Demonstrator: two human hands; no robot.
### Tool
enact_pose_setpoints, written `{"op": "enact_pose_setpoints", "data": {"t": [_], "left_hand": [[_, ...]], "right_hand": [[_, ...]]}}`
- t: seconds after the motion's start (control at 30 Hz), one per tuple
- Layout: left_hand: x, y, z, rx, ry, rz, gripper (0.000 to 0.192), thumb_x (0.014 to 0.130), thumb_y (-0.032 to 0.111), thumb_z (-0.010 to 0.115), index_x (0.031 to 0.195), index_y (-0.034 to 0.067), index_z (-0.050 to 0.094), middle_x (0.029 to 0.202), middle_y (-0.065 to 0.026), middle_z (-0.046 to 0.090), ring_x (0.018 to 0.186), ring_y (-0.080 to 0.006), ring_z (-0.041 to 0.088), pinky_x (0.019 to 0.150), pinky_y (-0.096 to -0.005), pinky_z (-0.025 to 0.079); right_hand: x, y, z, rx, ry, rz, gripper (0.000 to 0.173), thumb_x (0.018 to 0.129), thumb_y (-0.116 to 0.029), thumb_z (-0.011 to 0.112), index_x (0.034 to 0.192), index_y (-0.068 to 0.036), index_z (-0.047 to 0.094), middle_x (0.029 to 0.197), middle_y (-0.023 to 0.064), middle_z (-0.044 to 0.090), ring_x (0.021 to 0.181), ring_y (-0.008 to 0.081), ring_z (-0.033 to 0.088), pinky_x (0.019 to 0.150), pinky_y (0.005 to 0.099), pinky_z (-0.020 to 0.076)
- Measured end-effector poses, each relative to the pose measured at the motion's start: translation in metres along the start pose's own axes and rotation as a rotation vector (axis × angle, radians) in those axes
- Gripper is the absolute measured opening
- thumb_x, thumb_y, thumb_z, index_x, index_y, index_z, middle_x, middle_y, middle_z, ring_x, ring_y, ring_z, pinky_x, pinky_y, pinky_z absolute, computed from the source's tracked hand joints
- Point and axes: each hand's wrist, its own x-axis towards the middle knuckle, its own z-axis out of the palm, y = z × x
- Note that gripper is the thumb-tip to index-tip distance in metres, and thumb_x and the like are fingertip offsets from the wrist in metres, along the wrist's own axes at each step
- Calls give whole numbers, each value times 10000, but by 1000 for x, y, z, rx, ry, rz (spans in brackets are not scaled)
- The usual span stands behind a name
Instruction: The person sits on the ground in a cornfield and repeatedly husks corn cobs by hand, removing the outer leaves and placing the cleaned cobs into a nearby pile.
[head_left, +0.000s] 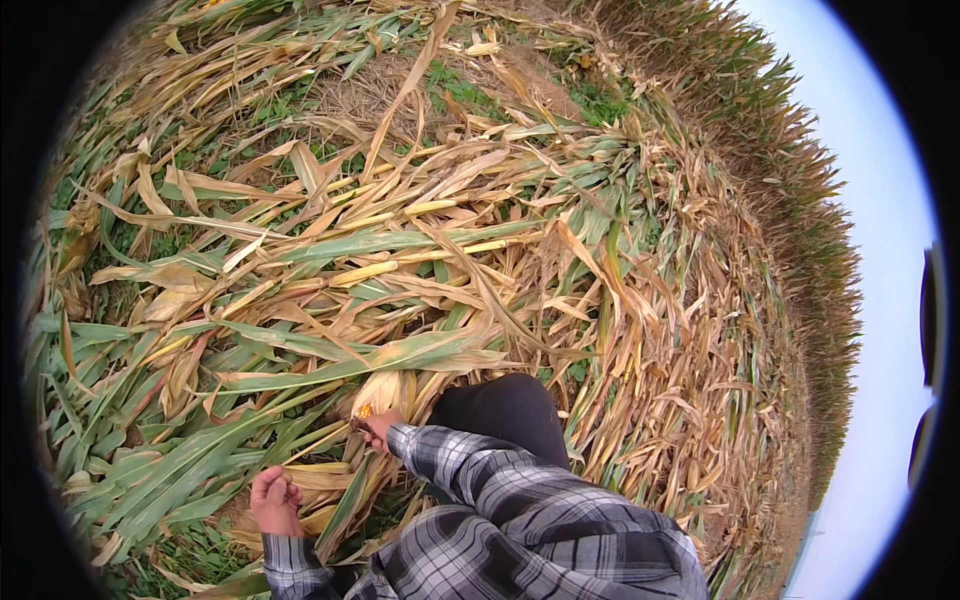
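Observation:
An ear of corn (364, 411) shows a small patch of orange-yellow kernels at its end, beside my right hand (381, 430). The fingers of that hand are closed around this end, and pale dry husk (386, 391) lies just above it. How much of the ear is bare is hidden. Lower and to the left, my left hand (276, 501) is curled into a loose fist, with nothing visible in it. Close to its right lie yellowish husks (319, 478) among the fallen stalks.
Flattened corn stalks (367, 274) with dry and green leaves cover the ground. My bent knee (502, 412) in dark trousers is beside the right forearm. A long green leaf (375, 356) crosses above the ear. Standing corn (795, 187) rises along the right, below the sky.

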Motion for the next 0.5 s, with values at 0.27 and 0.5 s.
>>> {"op": "enact_pose_setpoints", "data": {"t": [0.27,0.5], "left_hand": [[1,-25,33,390,-155,135,290,814,53,534,1097,35,474,864,-40,540,662,-83,503,561,-208,427],[-5,-73,112,224,-260,440,603,892,315,513,1282,-65,254,1216,-167,446,1086,-241,463,937,-342,355]], "right_hand": [[10,-42,-35,-406,-85,-344,193,833,-166,462,796,-2,555,662,115,547,555,227,507,499,377,429],[-186,-102,-32,-894,-719,-780,160,811,-85,445,870,25,545,702,143,559,646,225,549,549,360,443]]}}
